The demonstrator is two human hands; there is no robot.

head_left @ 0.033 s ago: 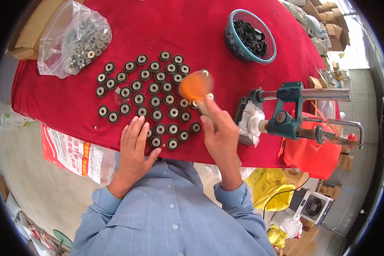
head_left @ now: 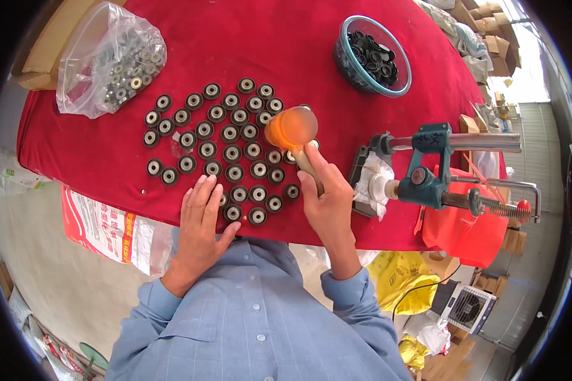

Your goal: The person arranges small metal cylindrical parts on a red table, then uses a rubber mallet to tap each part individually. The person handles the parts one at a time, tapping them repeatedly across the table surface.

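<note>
My right hand (head_left: 329,198) is closed round the pale handle (head_left: 308,166) of a mallet with an orange head (head_left: 291,127). The mallet's head is over the right side of a group of black rollers with metal bearing centres (head_left: 231,153), and hides some of them. It is unclear whether the head touches a roller. My left hand (head_left: 200,216) lies flat at the near edge of the group, fingers stretched out and holding nothing. Its fingertips are beside a roller (head_left: 213,167), and another roller (head_left: 232,212) sits by its thumb.
A red cloth (head_left: 286,44) covers the table. At the far left is a clear bag of small metal parts (head_left: 124,70) beside a cardboard box (head_left: 41,54). A bowl of black rings (head_left: 401,79) stands far right. Right of my right hand is a green hand press (head_left: 429,168).
The mallet's head has shifted slightly and is less blurred, with its round face showing more plainly. My left hand and the rollers look the same.
</note>
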